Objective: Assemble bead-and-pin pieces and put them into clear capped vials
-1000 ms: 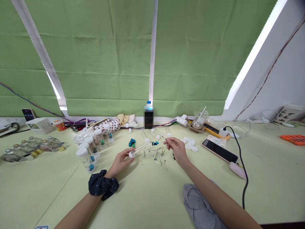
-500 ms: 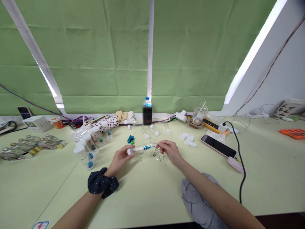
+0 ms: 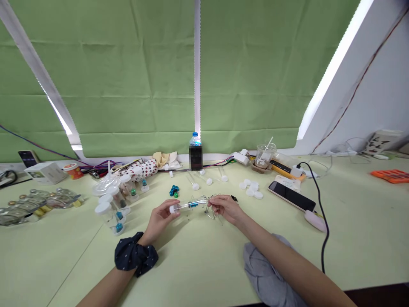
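My left hand [image 3: 161, 219] is closed around a clear plastic tube [image 3: 188, 206] with a white cap, held nearly level over the green table. A blue bead on a thin pin sits inside the tube. My right hand [image 3: 225, 208] pinches the pin's end at the tube's open mouth. Loose metal pins [image 3: 213, 213] lie on the table under the hands. A small heap of blue and green beads [image 3: 174, 190] lies just beyond the tube. A dark scrunchie [image 3: 136, 258] circles my left wrist.
Capped tubes with beads [image 3: 113, 209] stand at left, loose white caps [image 3: 252, 189] at right. A phone [image 3: 291, 195], a black cable [image 3: 321, 213], a water bottle [image 3: 195, 151], a plastic cup [image 3: 264, 154] and a grey cloth [image 3: 266, 273] are around.
The bead on its pin has gone from outside the tube's mouth to well inside it. My right hand has closed in on the tube's open end.
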### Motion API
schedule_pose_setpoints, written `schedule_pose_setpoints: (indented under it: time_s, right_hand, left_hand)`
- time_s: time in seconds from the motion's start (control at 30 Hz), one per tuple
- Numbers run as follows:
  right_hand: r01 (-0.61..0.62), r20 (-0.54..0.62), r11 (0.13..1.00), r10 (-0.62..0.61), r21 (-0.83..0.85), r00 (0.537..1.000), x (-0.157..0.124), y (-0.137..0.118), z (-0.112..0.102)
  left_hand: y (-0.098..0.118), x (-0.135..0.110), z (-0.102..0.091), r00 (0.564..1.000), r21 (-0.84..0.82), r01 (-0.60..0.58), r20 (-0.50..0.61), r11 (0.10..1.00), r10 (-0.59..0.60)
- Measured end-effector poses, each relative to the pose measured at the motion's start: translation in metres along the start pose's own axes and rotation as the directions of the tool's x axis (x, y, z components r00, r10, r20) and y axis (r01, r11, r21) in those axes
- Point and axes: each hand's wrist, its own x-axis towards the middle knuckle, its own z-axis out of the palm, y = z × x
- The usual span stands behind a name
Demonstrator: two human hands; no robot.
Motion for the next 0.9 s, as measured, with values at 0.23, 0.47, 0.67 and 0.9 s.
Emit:
schedule_pose_setpoints:
  time_s: [0.23,0.47,0.67,0.9]
  right_hand:
    - [-0.090,0.082,0.993,0.083,0.083,0.993,0.0005,0.0021,-0.0077]
    - [-0.118,0.092,0.988,0.109,0.104,0.990,0.0018,0.0071,-0.0089]
    - [-0.095,0.087,0.994,0.090,0.050,0.992,0.0001,0.0049,-0.0097]
    - [0.252,0.084,0.925,-0.238,-0.283,0.968,-0.0036,0.0029,-0.0037]
  left_hand:
    - [-0.0007,0.0001,-0.0005,0.999,-0.026,-0.042,-0.010,0.999,0.042]
    - [0.0037,-0.0016,0.0008,0.997,-0.016,-0.066,-0.027,0.998,0.066]
    - [0.0042,-0.0018,0.0021,0.998,-0.005,-0.066,-0.020,0.998,0.066]
    - [0.0019,-0.0008,0.0030,0.998,0.015,-0.044,-0.043,0.999,0.044]
